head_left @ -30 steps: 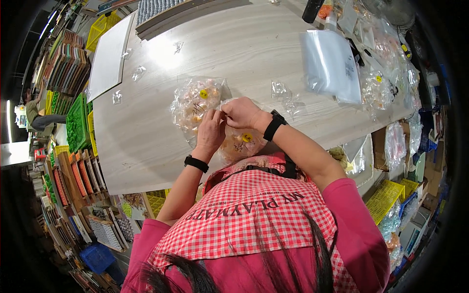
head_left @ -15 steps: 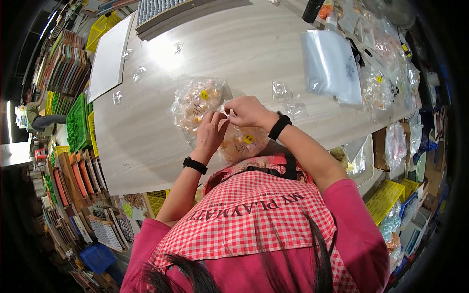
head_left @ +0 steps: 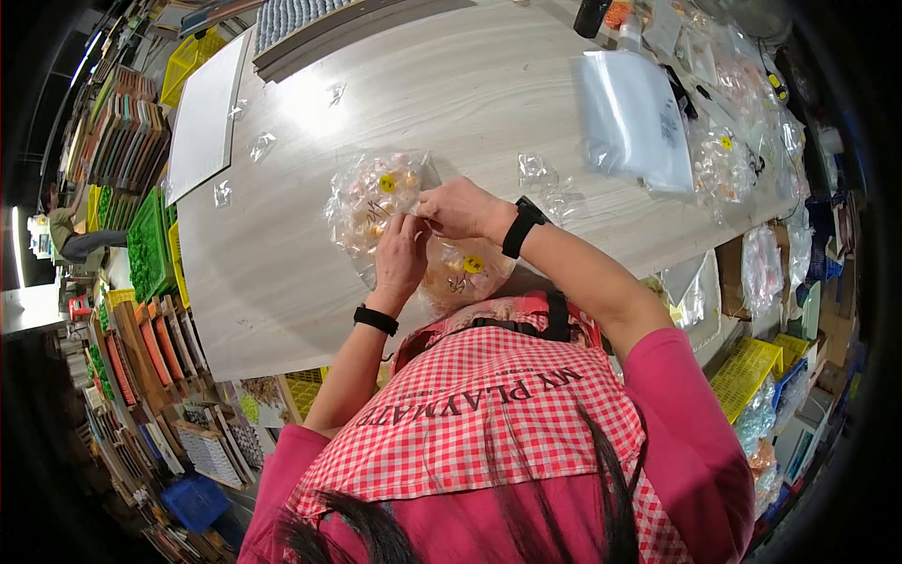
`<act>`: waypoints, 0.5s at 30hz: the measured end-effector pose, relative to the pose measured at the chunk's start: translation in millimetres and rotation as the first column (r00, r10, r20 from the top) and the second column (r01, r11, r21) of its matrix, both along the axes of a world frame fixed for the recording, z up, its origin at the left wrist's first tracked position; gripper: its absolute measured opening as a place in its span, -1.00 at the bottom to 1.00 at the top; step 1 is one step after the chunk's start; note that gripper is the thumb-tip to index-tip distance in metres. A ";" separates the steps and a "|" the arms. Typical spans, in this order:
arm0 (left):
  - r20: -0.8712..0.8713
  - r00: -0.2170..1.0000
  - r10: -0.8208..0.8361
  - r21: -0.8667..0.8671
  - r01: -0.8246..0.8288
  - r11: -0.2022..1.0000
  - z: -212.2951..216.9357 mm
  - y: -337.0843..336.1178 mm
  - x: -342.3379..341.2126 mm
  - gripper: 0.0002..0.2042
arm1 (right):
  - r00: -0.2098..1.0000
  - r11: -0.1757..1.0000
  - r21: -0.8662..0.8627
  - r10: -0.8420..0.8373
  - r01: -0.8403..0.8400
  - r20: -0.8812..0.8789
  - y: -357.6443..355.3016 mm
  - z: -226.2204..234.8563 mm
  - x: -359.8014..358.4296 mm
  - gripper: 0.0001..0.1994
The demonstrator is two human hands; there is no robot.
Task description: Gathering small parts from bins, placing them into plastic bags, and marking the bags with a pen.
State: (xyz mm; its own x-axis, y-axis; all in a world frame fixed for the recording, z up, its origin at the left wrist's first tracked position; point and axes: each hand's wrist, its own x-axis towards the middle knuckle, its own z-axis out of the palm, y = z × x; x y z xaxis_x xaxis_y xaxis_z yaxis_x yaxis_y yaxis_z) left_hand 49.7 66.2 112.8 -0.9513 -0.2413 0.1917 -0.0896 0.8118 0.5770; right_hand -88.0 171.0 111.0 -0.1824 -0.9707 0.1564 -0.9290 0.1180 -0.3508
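Note:
Two clear plastic bags lie on the table near its front edge, both filled with pale orange and whitish small pieces and each bearing a yellow sticker. The farther bag (head_left: 362,202) is to the left; the nearer bag (head_left: 460,277) lies against my apron. Between them my hands meet, fingertips almost touching. My left hand (head_left: 402,252) is closed in a pinch beside the farther bag. My right hand (head_left: 458,207) reaches in from the right, fingers curled and pinched together. What the fingertips grip is too small and hidden to make out.
Small clear plastic scraps (head_left: 537,171) lie about the table (head_left: 451,103). A stack of clear plastic sleeves (head_left: 631,122) is at the right, beside heaped filled bags (head_left: 728,164). A white board (head_left: 209,113) and a tray of grey pieces (head_left: 305,26) lie farther off. A person (head_left: 70,230) is at far left.
My right hand has shifted slightly left and farther away. The fingertips of both hands are still together between the bags, which stay about where they were.

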 end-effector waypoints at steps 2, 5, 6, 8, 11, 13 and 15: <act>-0.019 0.999 -0.028 0.021 0.028 0.999 -2.0 -6.7 1.5 -0.89 | 0.992 0.998 -0.047 -0.044 0.050 0.116 5.7 5.0 2.9 -0.90; -0.031 0.996 -0.079 0.054 0.080 0.995 1.7 -11.3 0.0 -0.88 | 0.936 0.981 -0.054 -0.159 0.185 0.313 10.4 5.6 3.5 -0.84; -0.019 0.995 -0.102 0.069 0.103 0.992 2.2 -12.0 0.5 -0.88 | 0.890 0.966 -0.014 -0.234 0.260 0.391 11.4 3.3 3.7 -0.80; -0.031 0.993 -0.114 0.107 0.116 0.987 3.1 -14.0 0.9 -0.87 | 0.780 0.943 0.014 -0.284 0.333 0.557 12.3 -4.3 2.7 -0.78; -0.050 0.992 -0.112 0.191 0.119 0.974 2.9 -13.0 0.7 -0.87 | 0.578 0.907 0.073 -0.325 0.416 0.748 12.2 -16.2 0.9 -0.75; -0.055 0.994 -0.097 0.234 0.107 0.966 2.7 -12.7 2.1 -0.87 | 0.515 0.898 0.091 -0.326 0.430 0.793 12.0 -16.7 -0.5 -0.74; -0.062 0.993 -0.096 0.201 0.106 0.974 5.3 -10.6 3.2 -0.88 | 0.644 0.946 0.046 -0.253 0.320 0.722 15.1 -12.8 -1.6 -0.75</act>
